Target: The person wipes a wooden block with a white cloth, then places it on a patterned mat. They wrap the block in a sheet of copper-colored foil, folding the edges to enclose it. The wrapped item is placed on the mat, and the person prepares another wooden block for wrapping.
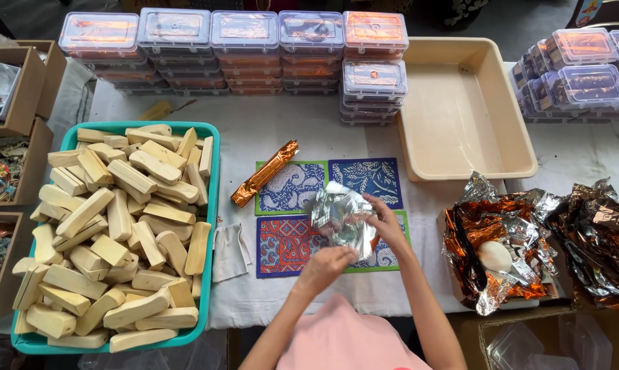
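Your two hands meet over the four patterned mats (292, 188) at the middle of the table, and between them sits a crumpled silver foil sheet (341, 218). The sheet's long axis runs roughly from upper left to lower right, its upper corner pointing away from you toward the blue mat. Your right hand (386, 223) comes in from the right, fingers curled onto the sheet's right edge — pinching it. Your left hand (326, 264) sits just below, knuckles up, closed around the sheet's lower edge; what is inside the foil you cannot tell. Both forearms angle inward from your body. A foil-wrapped bar (264, 173) lies diagonally on the green mat, well apart from the teal tub (212, 205) of pale wooden blocks (117, 226) at your left.
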